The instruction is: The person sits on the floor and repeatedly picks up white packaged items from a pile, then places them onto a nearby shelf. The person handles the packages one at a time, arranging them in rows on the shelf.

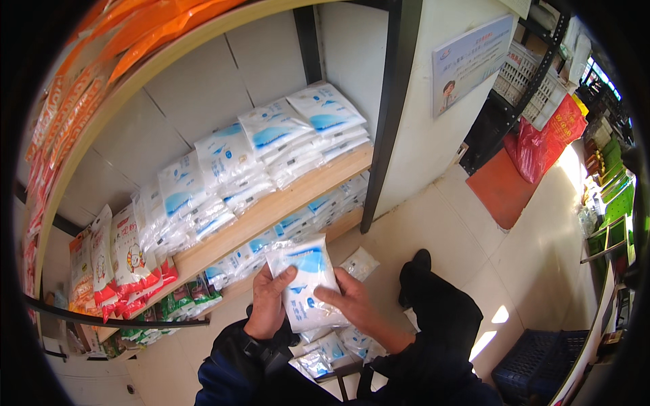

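Note:
Between my two hands is a white-and-blue plastic packet [310, 289], held upright over the floor. My left hand [270, 299] grips its left edge with the thumb on the front. My right hand [358, 304] clasps the right side, thumb pressed on the face. Below my hands several similar packets [332, 347] lie in a loose heap, partly hidden by my arms. One more packet [359, 263] is on the floor just beyond my right hand. Ahead, stacks of matching packets [274, 129] line the wooden shelf [284, 203].
Red-and-white bags [129, 248] stand at the shelf's left end. More packets [304, 218] fill the lower shelf, beside green packets [190, 299]. A black metal post [388, 116] bounds the rack on the right. A dark blue crate [533, 363] sits on the tiled floor at lower right.

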